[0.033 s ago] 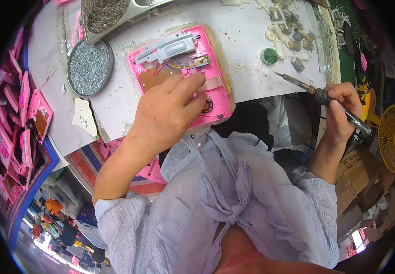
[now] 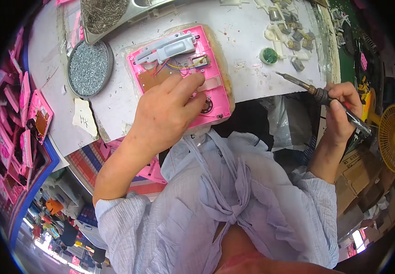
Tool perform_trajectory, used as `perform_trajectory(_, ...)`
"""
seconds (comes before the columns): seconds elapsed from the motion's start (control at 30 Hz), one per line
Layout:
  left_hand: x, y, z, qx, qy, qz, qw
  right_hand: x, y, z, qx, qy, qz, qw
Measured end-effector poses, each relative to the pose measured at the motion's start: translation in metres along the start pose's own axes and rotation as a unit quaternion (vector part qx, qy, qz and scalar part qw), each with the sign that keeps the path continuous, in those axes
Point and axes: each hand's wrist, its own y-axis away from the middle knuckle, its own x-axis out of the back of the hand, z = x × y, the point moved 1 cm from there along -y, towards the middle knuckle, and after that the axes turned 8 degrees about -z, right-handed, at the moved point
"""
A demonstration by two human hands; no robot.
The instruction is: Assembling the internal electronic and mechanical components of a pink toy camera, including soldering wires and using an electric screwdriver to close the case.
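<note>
A pink plastic housing (image 2: 225, 98) lies open on the worktable, its inside facing up. Fitted in it are a grey plastic part (image 2: 174, 49), a brown circuit board (image 2: 149, 80), thin coloured wires and a small boxy motor (image 2: 200, 61). Over its near half, my left hand (image 2: 168, 105) is closed with curled fingers, beside a round black part (image 2: 207, 106). Whatever those fingertips pinch is hidden. Out to the right, my right hand (image 2: 343, 109) grips a soldering iron (image 2: 318, 93) by its handle. The iron's tip points left over the table, apart from the housing.
A round dish of small screws (image 2: 88, 68) stands left of the housing, below a metal tray (image 2: 115, 25) of tiny parts. Several small motors (image 2: 293, 36) lie at the far right, near a small green-filled pot (image 2: 268, 56). Pink housings (image 2: 12, 132) are piled at left; a yellow fan (image 2: 392, 137) stands right.
</note>
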Motion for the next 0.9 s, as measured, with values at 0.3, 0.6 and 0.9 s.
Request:
perform_trajectory(0.3,0.004,-0.002,0.0,-0.032,0.025,0.025,0.999,0.0,-0.003,-0.004,0.022,0.012,-0.011,1.0)
perform_trajectory(0.6,0.005,0.0,-0.005,-0.101,-0.006,-0.01,0.995,0.002,-0.002,-0.008,0.01,0.014,0.016,1.0)
perform_trajectory(0.9,-0.021,0.013,0.033,0.098,0.001,0.086,0.991,0.071,-0.004,-0.024,0.068,-0.049,0.244,0.966)
